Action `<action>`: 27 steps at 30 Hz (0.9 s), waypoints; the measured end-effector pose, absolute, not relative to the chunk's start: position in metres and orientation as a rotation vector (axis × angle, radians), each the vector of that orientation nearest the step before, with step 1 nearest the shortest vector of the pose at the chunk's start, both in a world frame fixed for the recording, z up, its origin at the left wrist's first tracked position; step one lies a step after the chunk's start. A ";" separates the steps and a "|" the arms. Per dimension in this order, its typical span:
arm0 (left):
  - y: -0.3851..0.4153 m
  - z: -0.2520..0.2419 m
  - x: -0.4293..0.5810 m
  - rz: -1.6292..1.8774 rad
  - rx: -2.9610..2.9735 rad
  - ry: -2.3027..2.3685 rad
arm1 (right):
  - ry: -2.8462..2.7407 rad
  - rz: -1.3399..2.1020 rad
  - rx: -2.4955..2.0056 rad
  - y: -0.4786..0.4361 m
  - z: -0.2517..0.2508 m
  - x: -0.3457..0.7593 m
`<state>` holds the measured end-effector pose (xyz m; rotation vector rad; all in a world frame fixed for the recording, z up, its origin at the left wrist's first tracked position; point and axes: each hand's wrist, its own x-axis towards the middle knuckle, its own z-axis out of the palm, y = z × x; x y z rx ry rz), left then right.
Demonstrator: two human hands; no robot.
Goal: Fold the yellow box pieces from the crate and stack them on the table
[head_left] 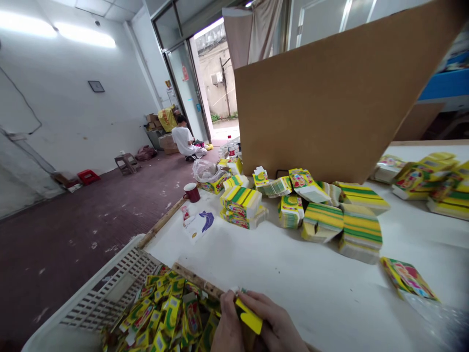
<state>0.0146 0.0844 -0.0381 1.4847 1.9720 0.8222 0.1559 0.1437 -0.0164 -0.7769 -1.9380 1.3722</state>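
At the bottom edge, my left hand [229, 327] and my right hand [280, 325] are pressed together around a small yellow carton [248, 316], fingers closed on it. They are over the near edge of the white table [293, 274]. Just left of my hands a white plastic basket [110, 288] holds several small yellow-green cartons [168, 313]. Stacks of flat yellow-green carton blanks [344, 220] lie across the middle of the table.
A big brown cardboard sheet [330, 98] stands behind the stacks. A red mug [192, 191] sits at the table's left edge, a loose stack [408, 278] at right. Far off, a person [185, 139] crouches by the open door, near stools [126, 162].
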 end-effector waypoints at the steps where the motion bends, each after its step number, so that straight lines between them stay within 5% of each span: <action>1: 0.084 -0.036 0.014 0.866 1.500 1.981 | -1.925 1.342 -0.829 0.145 -0.020 0.157; 11: 0.081 -0.005 -0.013 0.892 1.490 1.793 | -2.328 1.454 -0.892 0.155 0.011 0.182; 27: 0.078 0.020 -0.004 0.787 1.647 1.872 | -1.808 1.522 -0.922 0.145 0.001 0.171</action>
